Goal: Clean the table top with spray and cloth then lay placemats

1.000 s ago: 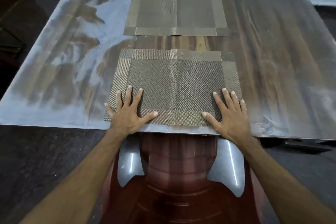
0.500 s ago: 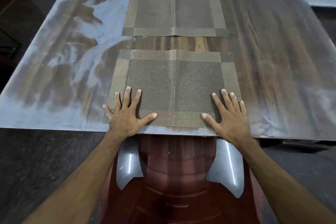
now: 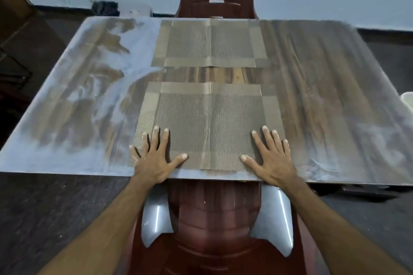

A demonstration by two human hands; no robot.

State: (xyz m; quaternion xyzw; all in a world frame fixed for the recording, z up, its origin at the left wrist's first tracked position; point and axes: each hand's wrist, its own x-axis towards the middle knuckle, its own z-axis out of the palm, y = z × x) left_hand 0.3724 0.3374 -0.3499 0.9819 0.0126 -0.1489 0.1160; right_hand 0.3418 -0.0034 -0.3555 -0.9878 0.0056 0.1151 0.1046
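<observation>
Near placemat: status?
Left hand and right hand flat, fingers spread on near placemat. It lies flat at table edge. Far placemat laid. Nothing in the way.

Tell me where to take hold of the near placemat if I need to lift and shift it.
Probably the near placemat is best pinched at its two near corners, coming from the table's front edge. It lies flat, so a top grip finds nothing; its near edge sits almost at the table's edge. The left hand and right hand already rest flat on those corners.
</observation>
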